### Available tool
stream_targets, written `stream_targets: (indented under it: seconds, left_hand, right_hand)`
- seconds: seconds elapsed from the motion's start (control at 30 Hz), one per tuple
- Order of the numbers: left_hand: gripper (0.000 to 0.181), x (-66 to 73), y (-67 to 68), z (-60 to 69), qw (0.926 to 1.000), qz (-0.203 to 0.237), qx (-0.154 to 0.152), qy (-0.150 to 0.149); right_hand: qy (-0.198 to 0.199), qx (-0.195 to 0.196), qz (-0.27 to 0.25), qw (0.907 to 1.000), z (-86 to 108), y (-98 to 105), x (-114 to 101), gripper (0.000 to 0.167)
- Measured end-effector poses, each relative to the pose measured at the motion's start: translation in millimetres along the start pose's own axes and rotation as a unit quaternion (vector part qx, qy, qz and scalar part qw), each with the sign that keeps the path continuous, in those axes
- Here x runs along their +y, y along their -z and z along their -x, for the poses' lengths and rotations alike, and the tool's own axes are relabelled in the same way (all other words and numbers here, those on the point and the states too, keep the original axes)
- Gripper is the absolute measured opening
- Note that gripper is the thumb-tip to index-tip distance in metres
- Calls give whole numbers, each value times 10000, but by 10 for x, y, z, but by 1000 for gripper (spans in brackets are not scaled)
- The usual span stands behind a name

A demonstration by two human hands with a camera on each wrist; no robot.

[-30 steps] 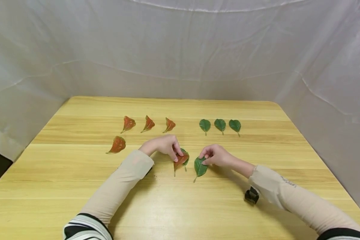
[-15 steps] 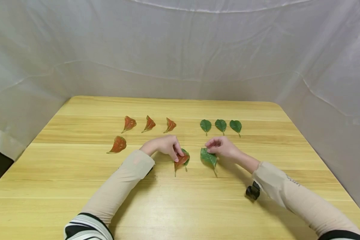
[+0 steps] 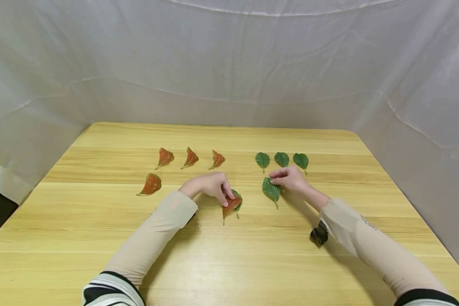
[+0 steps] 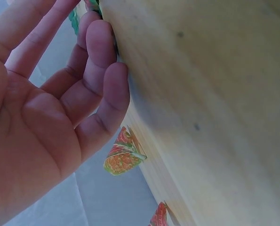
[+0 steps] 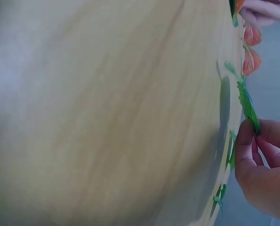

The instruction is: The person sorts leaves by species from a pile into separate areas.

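In the head view, my left hand (image 3: 213, 187) holds a red leaf (image 3: 230, 206) with thumb and index finger near the table's middle. A green leaf (image 3: 239, 207) lies partly hidden behind that red one. The tips of the pinching fingers are out of sight in the left wrist view. My right hand (image 3: 293, 180) pinches another green leaf (image 3: 271, 190) by its broad end, stem pointing toward me. The right wrist view shows this leaf (image 5: 248, 106) lifted off the wood, between thumb and finger, its shadow on the table beside it.
Three green leaves, including one at the row's left end (image 3: 262, 160), lie at the back right. Three red leaves form a row at the back left, starting with a red leaf (image 3: 164, 157). Another red leaf (image 3: 151, 185) lies nearer. Grey-white cloth (image 3: 229, 63) surrounds the wooden table (image 3: 229, 263).
My right hand has carried its green leaf away from the left hand, to the right and toward the green row. The left hand has stayed in place with the red leaf.
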State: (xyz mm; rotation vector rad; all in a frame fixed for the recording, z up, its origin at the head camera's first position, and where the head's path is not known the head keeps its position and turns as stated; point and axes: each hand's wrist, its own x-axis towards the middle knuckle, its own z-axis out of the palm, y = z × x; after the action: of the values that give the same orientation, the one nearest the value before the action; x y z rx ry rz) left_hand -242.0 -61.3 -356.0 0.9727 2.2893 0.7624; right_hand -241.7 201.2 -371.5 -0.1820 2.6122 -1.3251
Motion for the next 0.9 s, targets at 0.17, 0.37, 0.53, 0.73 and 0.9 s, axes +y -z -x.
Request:
stream_targets:
  seconds: [0.17, 0.37, 0.53, 0.73, 0.9]
  left_hand:
    - [22, -3, -1, 8, 10000, 48, 35, 18]
    - [22, -14, -3, 8, 10000, 80, 16, -40]
    - [22, -14, 3, 8, 9999, 70, 22, -110]
    - [22, -17, 8, 3, 9999, 71, -9, -104]
    - [23, -24, 14, 1, 9999, 24, -46, -161]
  right_hand:
    - [-16, 6, 92, 10000, -57, -8, 17, 24]
    - [-69, -10, 247, 9997, -66, -21, 33, 22]
    - [8, -13, 401, 9992, -49, -17, 37, 21]
    - [108, 21, 556, 9984, -28, -15, 20, 19]
    - [198, 89, 721, 9972, 9, -31, -21, 17]
